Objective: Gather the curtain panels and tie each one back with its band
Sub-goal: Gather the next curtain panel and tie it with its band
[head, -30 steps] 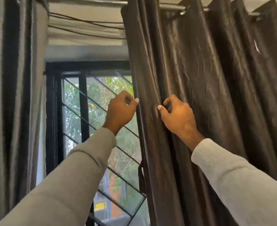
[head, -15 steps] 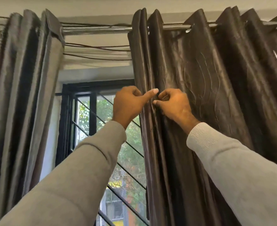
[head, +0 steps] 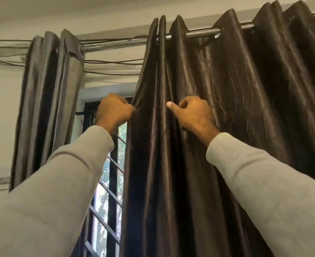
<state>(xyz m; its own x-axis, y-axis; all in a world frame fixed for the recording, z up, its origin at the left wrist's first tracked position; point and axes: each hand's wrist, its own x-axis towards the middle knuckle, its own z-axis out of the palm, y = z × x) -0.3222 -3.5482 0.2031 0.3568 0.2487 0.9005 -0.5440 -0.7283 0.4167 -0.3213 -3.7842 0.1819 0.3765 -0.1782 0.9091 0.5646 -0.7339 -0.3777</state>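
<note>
Head view showed left hand and right hand pinching pleats of the dark satin curtain panel at frame center; fabric looked soft, slippery, best bunched mid-height.

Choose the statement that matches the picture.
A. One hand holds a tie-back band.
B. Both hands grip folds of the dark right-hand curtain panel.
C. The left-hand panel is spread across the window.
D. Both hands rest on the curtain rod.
B: the left hand grips the edge of the right curtain panel and the right hand pinches a fold beside it.
</note>
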